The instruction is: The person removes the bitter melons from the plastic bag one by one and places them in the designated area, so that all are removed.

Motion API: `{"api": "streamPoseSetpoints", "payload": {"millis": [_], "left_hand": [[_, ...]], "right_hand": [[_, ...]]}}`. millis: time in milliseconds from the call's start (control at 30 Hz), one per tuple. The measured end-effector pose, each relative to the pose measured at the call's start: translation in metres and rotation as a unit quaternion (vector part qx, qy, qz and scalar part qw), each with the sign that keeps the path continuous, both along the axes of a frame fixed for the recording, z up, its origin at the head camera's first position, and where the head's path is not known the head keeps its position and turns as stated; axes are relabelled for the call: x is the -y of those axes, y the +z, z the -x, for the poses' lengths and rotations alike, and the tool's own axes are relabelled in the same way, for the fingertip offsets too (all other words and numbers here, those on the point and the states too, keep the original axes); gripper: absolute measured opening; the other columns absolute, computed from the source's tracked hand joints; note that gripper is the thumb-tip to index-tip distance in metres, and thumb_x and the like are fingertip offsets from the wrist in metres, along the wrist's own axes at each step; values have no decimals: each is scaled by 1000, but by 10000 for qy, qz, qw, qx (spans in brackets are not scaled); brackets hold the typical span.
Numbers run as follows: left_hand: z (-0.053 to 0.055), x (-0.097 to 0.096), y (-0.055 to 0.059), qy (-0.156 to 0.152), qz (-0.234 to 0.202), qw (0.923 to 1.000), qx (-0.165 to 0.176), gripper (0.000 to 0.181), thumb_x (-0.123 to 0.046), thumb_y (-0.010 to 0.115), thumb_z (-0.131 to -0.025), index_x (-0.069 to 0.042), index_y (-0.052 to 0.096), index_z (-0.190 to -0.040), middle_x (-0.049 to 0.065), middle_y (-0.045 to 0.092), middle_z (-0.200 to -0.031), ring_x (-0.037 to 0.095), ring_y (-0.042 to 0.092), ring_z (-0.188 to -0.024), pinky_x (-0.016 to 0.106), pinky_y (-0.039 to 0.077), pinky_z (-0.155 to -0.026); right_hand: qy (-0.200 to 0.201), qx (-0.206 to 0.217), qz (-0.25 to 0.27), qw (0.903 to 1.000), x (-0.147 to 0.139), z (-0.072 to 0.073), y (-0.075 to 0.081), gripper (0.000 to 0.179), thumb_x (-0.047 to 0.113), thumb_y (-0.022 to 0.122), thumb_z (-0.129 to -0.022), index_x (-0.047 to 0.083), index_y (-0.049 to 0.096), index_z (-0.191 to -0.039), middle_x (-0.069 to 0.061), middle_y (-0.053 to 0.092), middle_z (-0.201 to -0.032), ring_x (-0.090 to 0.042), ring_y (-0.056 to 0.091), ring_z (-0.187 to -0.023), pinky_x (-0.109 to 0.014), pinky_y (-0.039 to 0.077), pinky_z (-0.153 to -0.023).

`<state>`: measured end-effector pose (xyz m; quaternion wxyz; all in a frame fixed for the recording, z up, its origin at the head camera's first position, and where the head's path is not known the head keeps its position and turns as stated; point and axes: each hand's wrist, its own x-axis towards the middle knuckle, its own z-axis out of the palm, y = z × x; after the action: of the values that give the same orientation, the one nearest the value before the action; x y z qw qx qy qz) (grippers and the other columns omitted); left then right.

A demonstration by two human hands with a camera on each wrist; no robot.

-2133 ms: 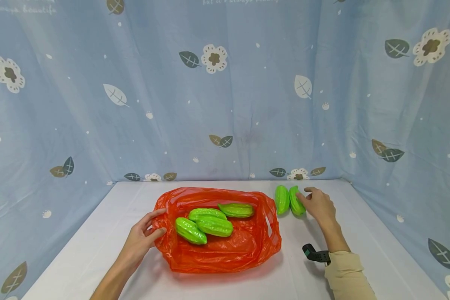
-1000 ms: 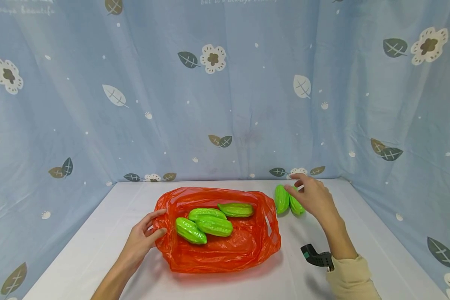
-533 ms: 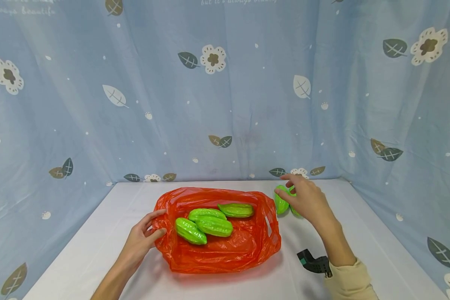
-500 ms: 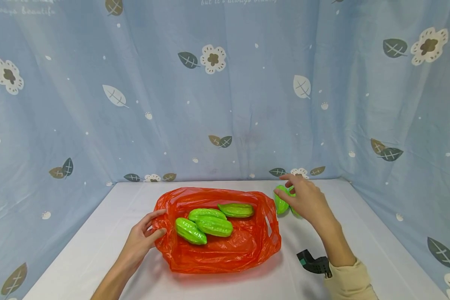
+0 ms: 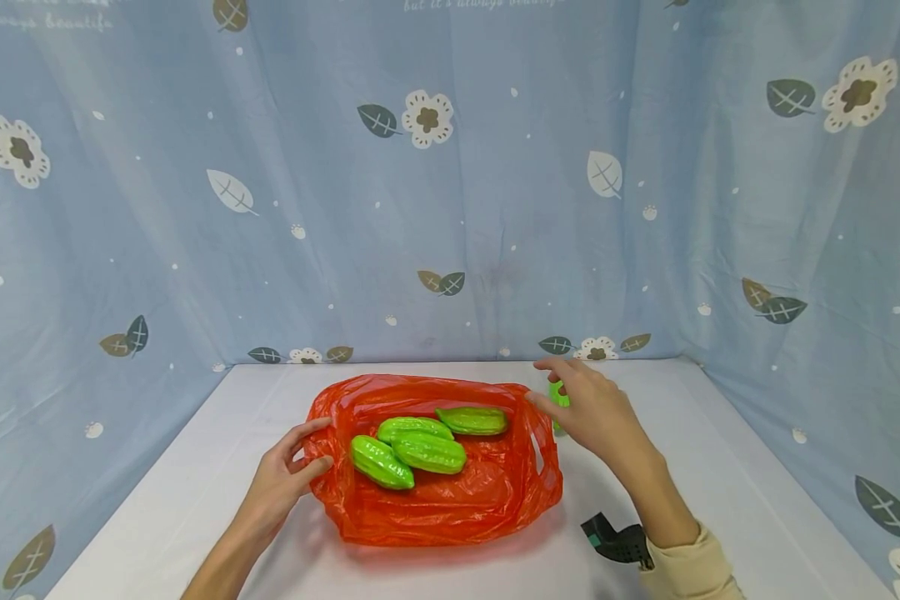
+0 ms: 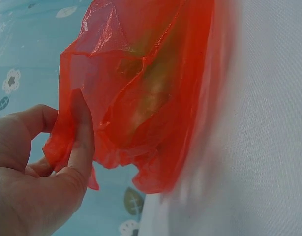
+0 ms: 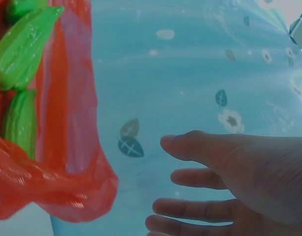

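A thin red plastic bag (image 5: 487, 508) lies open-mouthed on the table, with several bright green ridged fruits (image 5: 429, 452) inside. My left hand (image 5: 288, 467) pinches the bag's left edge; in the left wrist view the thumb lies on the near side of the red film (image 6: 156, 88) with fingers behind. My right hand (image 5: 596, 417) hovers at the bag's right rim, its fingertips overlapping the rim in the head view. Nothing is between its spread fingers (image 7: 190, 209) in the right wrist view. Behind it, a green fruit (image 5: 558, 393) outside the bag shows partly.
The white tabletop (image 5: 690, 467) ends at a blue curtain (image 5: 495, 208) with flowers and leaves, which also closes off both sides. A black strap device (image 5: 617, 540) sits on my right wrist by a beige sleeve (image 5: 690, 571).
My right hand has moved left from the two loose green fruits to the bag's right rim, and now covers one fruit. The left hand and the bag have stayed in place.
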<state>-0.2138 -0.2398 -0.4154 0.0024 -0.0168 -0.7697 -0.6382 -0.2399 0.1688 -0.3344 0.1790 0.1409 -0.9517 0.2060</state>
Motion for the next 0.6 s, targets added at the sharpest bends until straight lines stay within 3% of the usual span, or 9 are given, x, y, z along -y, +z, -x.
{"api": "streamPoseSetpoints", "payload": {"millis": [267,600], "left_hand": [[0,0,1,138,46,9999,18,57,-9,65,-92,-14,43,-145,12,36,-150,6,68,-93,27,59,-79],[1,0,-1,97,2,10000,9,59,-9,66,-91,-14,43,-145,11,33,-152,6,68,-95,25,58,-80]], "right_hand": [[165,-185,-289,9993,18,-5,-4,47,36,76,-84,17,63,-125,-9,68,-111,-24,67,-90,-37,59,-66],[459,-24,-535,9975,40,-11,-10,51,38,77,-82,21,61,-127,-5,68,-109,-19,65,-85,-34,59,-67]]}}
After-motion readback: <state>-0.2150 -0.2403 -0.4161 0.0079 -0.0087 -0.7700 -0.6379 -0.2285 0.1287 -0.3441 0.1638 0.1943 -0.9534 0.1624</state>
